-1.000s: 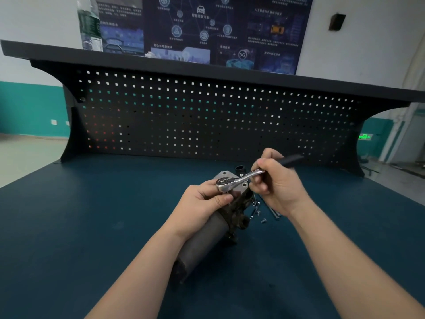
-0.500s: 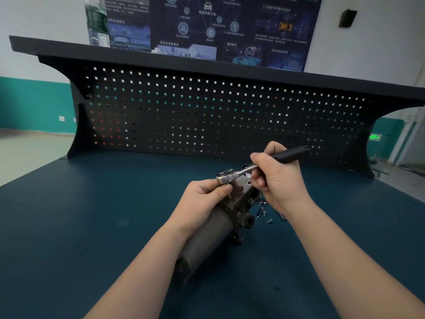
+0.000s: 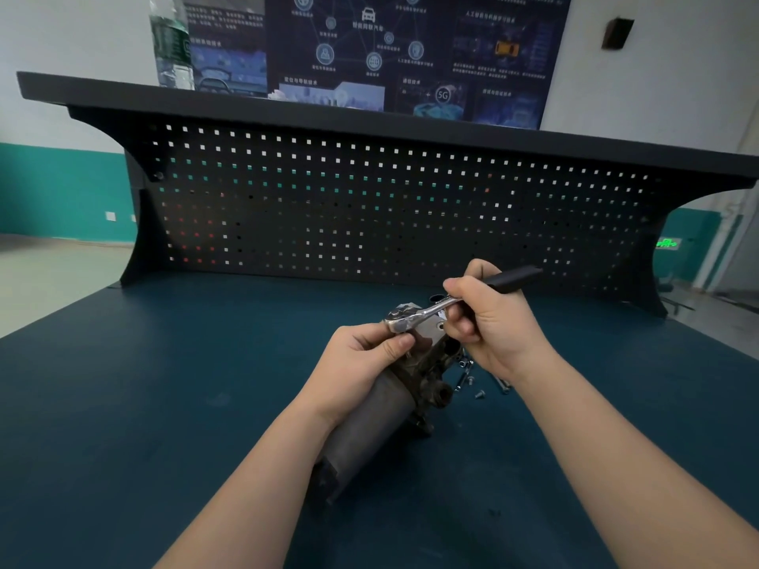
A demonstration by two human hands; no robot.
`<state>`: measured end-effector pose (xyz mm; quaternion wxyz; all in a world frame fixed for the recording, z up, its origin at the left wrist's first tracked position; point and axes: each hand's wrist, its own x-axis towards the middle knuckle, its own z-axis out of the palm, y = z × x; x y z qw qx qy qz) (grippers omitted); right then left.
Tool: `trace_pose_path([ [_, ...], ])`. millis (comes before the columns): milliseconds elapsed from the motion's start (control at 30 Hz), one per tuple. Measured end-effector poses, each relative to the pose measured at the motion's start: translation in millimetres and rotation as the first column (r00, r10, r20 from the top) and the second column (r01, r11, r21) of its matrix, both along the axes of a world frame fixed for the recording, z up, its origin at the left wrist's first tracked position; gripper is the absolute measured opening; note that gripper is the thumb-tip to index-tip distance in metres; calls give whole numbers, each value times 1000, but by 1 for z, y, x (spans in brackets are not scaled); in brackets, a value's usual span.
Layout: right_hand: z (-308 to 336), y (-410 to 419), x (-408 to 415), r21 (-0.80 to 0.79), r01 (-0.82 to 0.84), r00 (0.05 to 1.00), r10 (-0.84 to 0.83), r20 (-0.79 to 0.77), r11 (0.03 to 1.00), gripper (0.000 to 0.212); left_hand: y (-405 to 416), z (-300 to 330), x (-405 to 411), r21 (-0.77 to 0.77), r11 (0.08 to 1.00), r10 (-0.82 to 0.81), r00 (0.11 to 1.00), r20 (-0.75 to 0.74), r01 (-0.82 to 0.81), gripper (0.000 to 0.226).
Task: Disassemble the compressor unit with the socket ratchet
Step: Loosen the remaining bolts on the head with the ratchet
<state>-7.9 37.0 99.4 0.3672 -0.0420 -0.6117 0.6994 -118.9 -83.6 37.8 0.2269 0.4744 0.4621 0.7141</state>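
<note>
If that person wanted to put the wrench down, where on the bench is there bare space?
The blue mat lies bare between the compressor unit and the bench's left edge, and back toward the pegboard. Another bare stretch runs right of the right hand to the far edge. Crowded: beside the unit's right, where loose bolts lie scattered.

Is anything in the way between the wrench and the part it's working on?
Nothing visible. The ratchet head sits on the compressor unit top. The left hand grips right beneath it; the right hand holds the handle.
</note>
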Motion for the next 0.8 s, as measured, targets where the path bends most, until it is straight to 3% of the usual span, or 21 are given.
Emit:
trace_pose_path([
  [133, 1, 7, -1, 1, -70, 997, 70, 40, 998, 49, -1, 1, 1, 7, 999, -31, 999, 38, 31, 22],
  [300, 21, 23, -9, -10, -265, 933, 259, 250, 964, 46, -1, 1, -1, -2, 997, -71, 995, 70, 72, 27],
  [433, 24, 26, -14, -21, -272, 911, 264, 316, 962, 41, 0, 1, 0, 19, 999, -45, 997, 59, 44, 19],
  [533, 10, 14, -8, -84, -127, 980, 138, 141, 988, 43, 2, 0, 1, 16, 1000, -27, 998, 54, 26, 16],
  [633, -15, -11, 3, 44, 201, 976, -196, -100, 979, 44, 2, 0, 1, 16, 1000, -13, 1000, -2, 13, 16],
  [733, -39, -47, 11, 337, 522, 849, -444, -286, 783, 35, 0, 0, 0, 19, 1000, -14, 1000, -26, 14, 16],
  [800, -37, -53, 13, 464, 541, 841, -449, -303, 701, 35, -1, -1, -1, 8, 1000, -28, 1000, -2, 28, 15],
])
